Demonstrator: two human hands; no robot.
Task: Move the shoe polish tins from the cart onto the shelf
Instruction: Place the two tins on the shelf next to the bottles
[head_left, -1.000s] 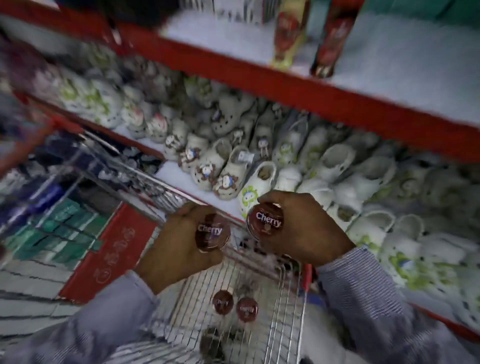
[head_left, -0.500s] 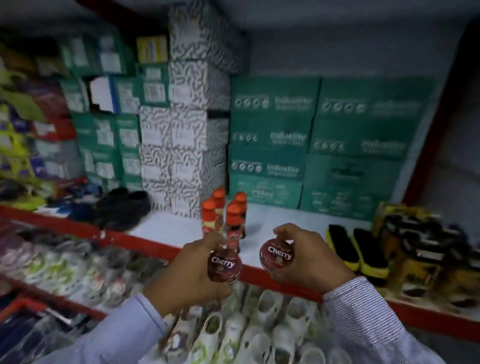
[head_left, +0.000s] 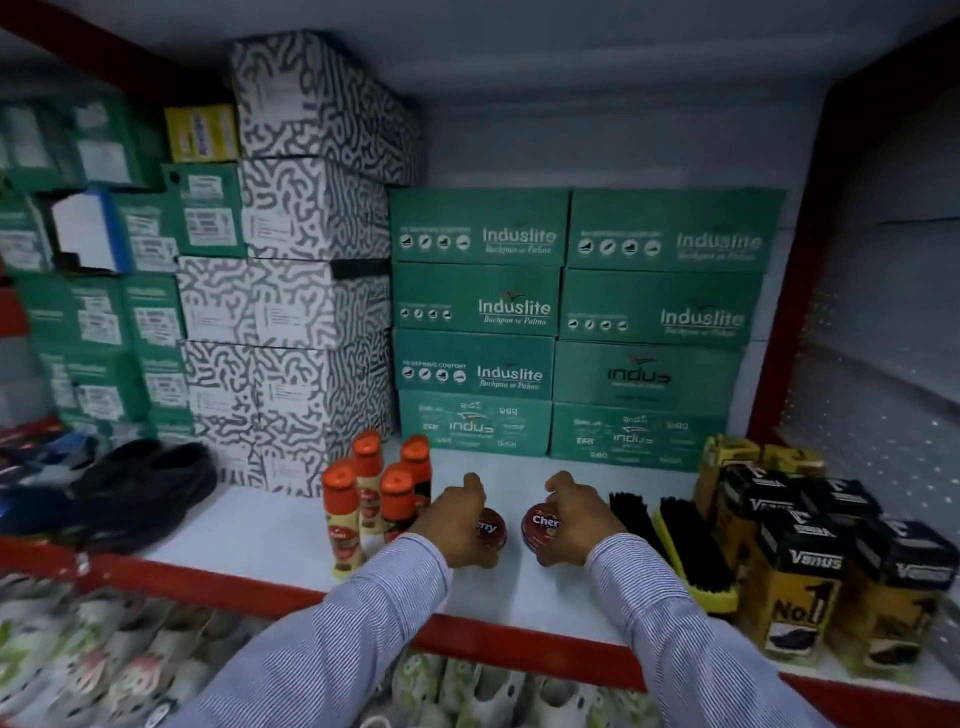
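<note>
Two round dark red polish tins with white "Cherry" lettering are down at the white shelf (head_left: 249, 540) surface, side by side. My left hand (head_left: 454, 519) grips the left tin (head_left: 491, 529) from its left side. My right hand (head_left: 579, 519) grips the right tin (head_left: 540, 525) from its right side. Both tins lie flat, lids up, partly covered by my fingers. Whether they rest fully on the shelf I cannot tell. The cart is out of view.
Several orange-capped polish bottles (head_left: 374, 499) stand just left of my left hand. Black shoe brushes (head_left: 680, 540) lie right of my right hand, then yellow-black Venus boxes (head_left: 795, 582). Green Induslite shoeboxes (head_left: 478, 322) fill the back. Black shoes (head_left: 140, 488) sit far left.
My view rose from the cart to the upper shelf. Both hands carried the tins up and forward, from in front of the red shelf edge down onto the shelf surface.
</note>
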